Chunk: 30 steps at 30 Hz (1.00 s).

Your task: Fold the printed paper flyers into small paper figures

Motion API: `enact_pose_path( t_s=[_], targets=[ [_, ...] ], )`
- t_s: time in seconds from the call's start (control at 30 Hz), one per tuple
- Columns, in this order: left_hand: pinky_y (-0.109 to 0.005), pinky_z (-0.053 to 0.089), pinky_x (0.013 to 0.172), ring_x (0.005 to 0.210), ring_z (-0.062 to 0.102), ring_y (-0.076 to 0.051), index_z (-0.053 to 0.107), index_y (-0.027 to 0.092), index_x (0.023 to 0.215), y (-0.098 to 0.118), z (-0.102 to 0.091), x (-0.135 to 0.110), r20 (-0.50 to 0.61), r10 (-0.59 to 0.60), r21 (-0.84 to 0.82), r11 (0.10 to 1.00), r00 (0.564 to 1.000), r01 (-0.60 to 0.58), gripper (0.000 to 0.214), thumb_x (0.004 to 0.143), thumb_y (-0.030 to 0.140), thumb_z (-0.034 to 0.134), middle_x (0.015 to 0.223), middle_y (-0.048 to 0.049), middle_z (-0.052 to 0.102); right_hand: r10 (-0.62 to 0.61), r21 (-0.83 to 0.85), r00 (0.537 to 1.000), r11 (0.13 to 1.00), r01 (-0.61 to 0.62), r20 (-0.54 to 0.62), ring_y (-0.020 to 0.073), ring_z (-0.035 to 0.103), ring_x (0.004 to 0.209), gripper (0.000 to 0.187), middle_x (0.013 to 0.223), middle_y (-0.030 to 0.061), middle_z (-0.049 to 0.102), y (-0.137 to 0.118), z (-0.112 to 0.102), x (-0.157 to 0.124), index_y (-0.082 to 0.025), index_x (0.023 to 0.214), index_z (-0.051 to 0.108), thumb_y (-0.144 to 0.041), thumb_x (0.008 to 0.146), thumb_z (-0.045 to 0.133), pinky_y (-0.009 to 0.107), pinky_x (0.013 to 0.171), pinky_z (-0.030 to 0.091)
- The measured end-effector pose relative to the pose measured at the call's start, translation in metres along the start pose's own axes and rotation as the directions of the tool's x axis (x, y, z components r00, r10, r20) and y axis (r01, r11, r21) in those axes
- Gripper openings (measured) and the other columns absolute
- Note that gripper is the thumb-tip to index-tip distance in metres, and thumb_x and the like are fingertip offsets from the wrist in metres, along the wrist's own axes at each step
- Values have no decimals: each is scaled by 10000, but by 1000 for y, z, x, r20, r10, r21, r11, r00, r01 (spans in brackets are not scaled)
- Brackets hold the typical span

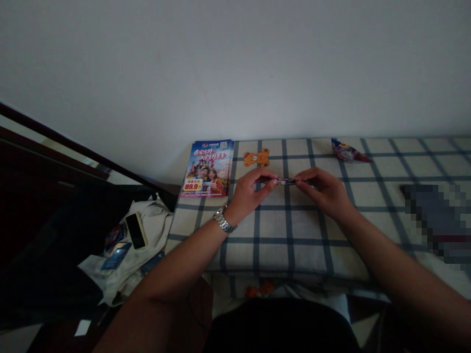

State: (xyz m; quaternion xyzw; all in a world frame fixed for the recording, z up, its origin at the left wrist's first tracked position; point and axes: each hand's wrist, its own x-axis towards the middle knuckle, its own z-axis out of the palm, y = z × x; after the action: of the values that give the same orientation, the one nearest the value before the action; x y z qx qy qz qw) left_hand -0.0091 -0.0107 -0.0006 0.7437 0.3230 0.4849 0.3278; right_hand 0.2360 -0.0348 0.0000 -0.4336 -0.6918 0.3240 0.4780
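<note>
- Dark, multicoloured printed paper strip [286,181], narrow and seemingly folded, spans the gap between the fingertips of both hands, level over the table between its far and near edges; whether it touches the cloth cannot be told.
- Left hand [248,192]: thumb and forefinger pinched together on the strip's left end.
- Right hand [327,194]: thumb and fingers likewise closed on its right end.
- Silver metal-link watch [225,219] circles the left wrist.
- Orange-brown cartoon bear [256,158] shows flat on the cloth beyond the left hand, near the far edge.
- Blue-and-pink stack of glossy leaflets [208,166], marked 89.9, lies at the table's far left corner.
- Pointed, blue-and-red folded paper piece [348,151] rests by the far edge, beyond the right hand.
- Cream cloth with blue-grey checks [272,225] covers the table.
- Dark, pixelated object [437,220] lies toward the right.
- Black-screened, pale-edged phone [136,230] lies on white crumpled material [156,215] off the table's left edge.
</note>
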Motion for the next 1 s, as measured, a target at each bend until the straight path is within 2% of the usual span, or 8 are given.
enact_pose_path(
  t_s=[0.27, 0.43, 0.63, 0.8, 1.0],
  targets=[
    [-264, 623, 877, 925, 737, -123, 697, 192, 1048, -4, 0, -1, -26, -24, -39, 999, 999, 23, 142, 995, 323, 712, 1013, -40, 751, 43, -51, 999, 998, -43, -2, 224, 751, 858, 152, 965, 46, 788, -4, -1, 1, -262, 1009, 727, -398, 946, 755, 364, 767, 615],
    [-267, 609, 882, 918, 731, -127, 696, 199, 1019, -4, -1, 1, -44, -64, -62, 996, 997, 61, 134, 996, 330, 707, 983, -28, 746, 70, -25, 997, 997, -70, 17, 242, 766, 937, 201, 1021, 53, 803, -3, -1, 1, -264, 1060, 744, -431, 949, 749, 389, 848, 620],
    [-278, 593, 881, 932, 724, -140, 698, 211, 1028, -5, -3, 1, -19, -67, -24, 997, 998, 67, 148, 1011, 357, 685, 996, -27, 744, 80, 76, 997, 994, -78, -12, 254, 768, 1012, 198, 1062, 52, 797, 1, -1, 0, -271, 1062, 725, -427, 945, 758, 429, 944, 625],
    [-278, 580, 864, 922, 716, -143, 694, 208, 1024, 0, -4, 1, -8, -48, 47, 998, 999, 48, 137, 1017, 343, 674, 989, -30, 748, 68, 36, 997, 997, -67, -42, 248, 764, 975, 154, 1035, 48, 792, -2, -1, 1, -273, 1015, 724, -414, 957, 743, 420, 902, 622],
    [-286, 557, 858, 891, 686, -143, 675, 193, 977, 9, -3, 1, 60, -14, 81, 997, 998, 9, 84, 1000, 273, 664, 945, -29, 725, 24, -44, 999, 999, -26, -44, 236, 746, 950, 130, 1025, 50, 767, -2, -3, 0, -268, 1041, 711, -387, 991, 696, 405, 876, 612]
  ],
)
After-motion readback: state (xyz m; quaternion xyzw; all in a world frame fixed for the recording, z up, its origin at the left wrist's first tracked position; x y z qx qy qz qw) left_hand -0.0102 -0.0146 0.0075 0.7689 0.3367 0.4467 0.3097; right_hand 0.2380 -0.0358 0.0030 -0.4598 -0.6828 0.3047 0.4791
